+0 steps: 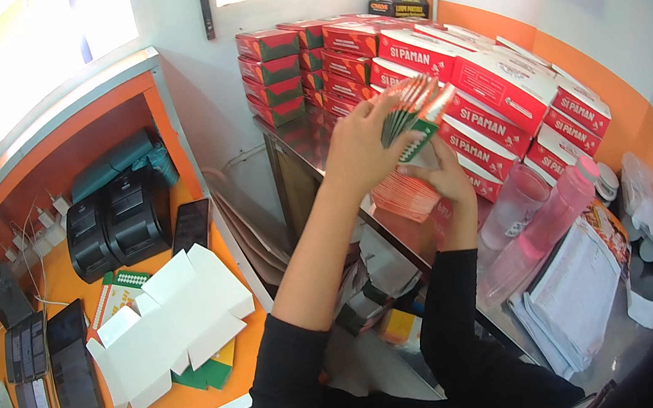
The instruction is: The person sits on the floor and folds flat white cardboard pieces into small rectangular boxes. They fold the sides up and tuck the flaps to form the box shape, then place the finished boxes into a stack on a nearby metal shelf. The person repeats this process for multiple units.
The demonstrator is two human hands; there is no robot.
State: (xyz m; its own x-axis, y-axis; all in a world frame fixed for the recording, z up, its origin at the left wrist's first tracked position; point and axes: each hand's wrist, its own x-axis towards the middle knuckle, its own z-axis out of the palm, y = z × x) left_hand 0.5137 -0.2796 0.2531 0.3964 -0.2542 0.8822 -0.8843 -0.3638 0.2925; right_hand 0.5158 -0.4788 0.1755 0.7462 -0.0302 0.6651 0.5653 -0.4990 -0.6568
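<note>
My left hand (359,148) is closed around a fanned stack of thin red, white and green printed packets (416,108), held up over the steel table. Just to the right and lower, my right hand (449,178) has its thumb and fingers bent at the lower end of this stack, seeming to pinch it. Beneath the hands lies an orange-red striped pile (406,196) of what look like similar thin pieces. The right wrist and fingers hide part of that pile.
Red and white cartons (497,96) are stacked behind my hands. A pink bottle (562,209), a clear pink cup (514,204) and papers (576,297) stand or lie at right. An orange desk (196,404) holds an unfolded white carton (183,321), phones and black devices.
</note>
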